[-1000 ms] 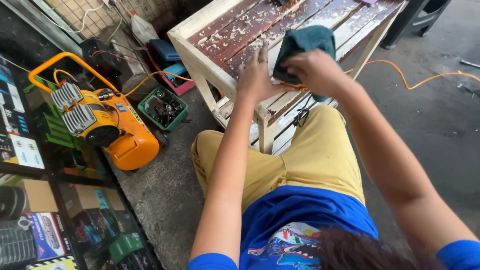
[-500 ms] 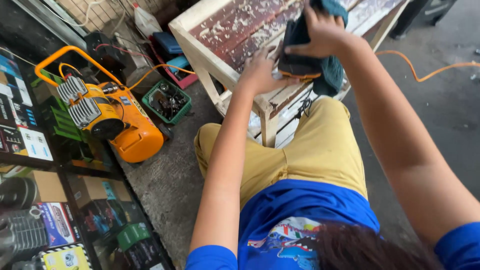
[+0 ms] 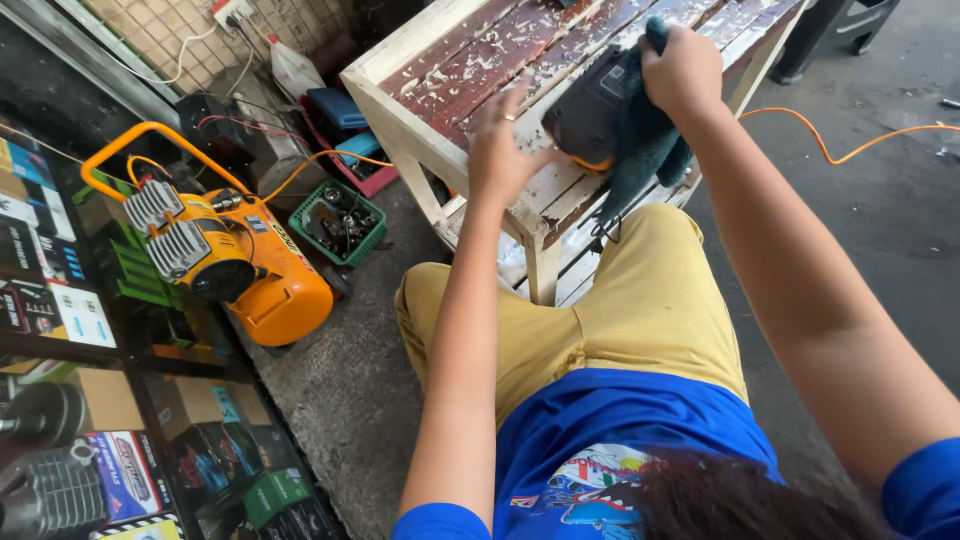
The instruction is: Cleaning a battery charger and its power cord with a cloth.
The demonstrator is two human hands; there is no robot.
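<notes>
My right hand [image 3: 683, 68] has carried the sander [image 3: 598, 105], wrapped in a dark teal cloth [image 3: 640, 160], up off the spot near the corner and farther along the wooden bench [image 3: 420, 95], so the scraping has moved onto fresh peeling paint. That hand is clamped tight over the sander's top. My left hand [image 3: 503, 150] lies flat, fingers spread, pressing the bench edge just beside it

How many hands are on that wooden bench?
2: the left hand lies flat near the wooden bench's front edge; the right hand grips the cloth-wrapped sander farther along.
</notes>
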